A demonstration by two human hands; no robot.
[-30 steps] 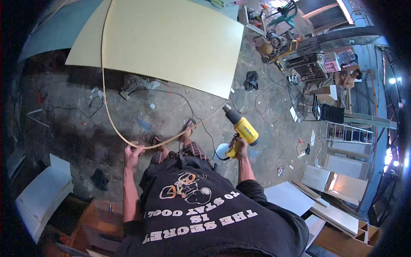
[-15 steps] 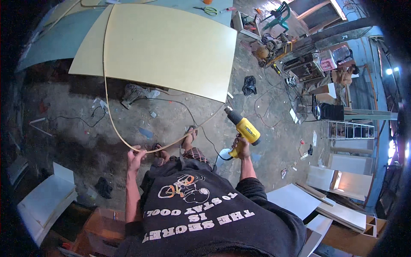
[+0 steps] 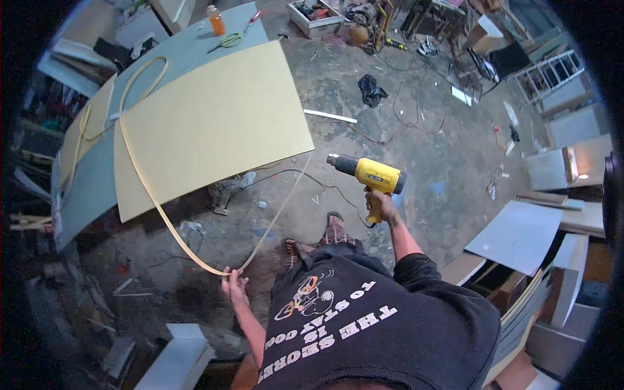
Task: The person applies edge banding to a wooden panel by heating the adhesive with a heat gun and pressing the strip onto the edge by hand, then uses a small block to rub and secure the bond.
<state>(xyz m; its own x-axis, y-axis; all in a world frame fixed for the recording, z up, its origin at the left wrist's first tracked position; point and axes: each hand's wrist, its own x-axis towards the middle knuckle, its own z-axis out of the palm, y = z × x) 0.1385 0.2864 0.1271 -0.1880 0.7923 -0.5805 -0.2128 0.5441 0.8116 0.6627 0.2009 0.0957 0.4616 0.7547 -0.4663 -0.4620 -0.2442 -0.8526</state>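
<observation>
A long cream edging strip [image 3: 170, 226] hangs in a loop off a pale yellow board [image 3: 214, 120]. My left hand [image 3: 235, 290] pinches the strip at the bottom of the loop. From there the strip runs up to the board's near right corner, and its other length lies over the board and coils at the far left. My right hand [image 3: 382, 205] grips the handle of a yellow and black heat gun [image 3: 379, 175]. Its nozzle points left, a short way from that corner and not touching it.
The board lies on a blue-grey work surface [image 3: 88, 190], with green-handled scissors [image 3: 227, 41] and an orange bottle [image 3: 216, 22] at its far end. A cord [image 3: 325, 182] trails over the floor. A toolbox [image 3: 316, 21] and a black bag [image 3: 372, 91] stand beyond; panels [image 3: 517, 234] lie right.
My view has turned, so the board shows lower and further left. The heat gun's nozzle has swung to point more to the left. My left hand still pinches the strip.
</observation>
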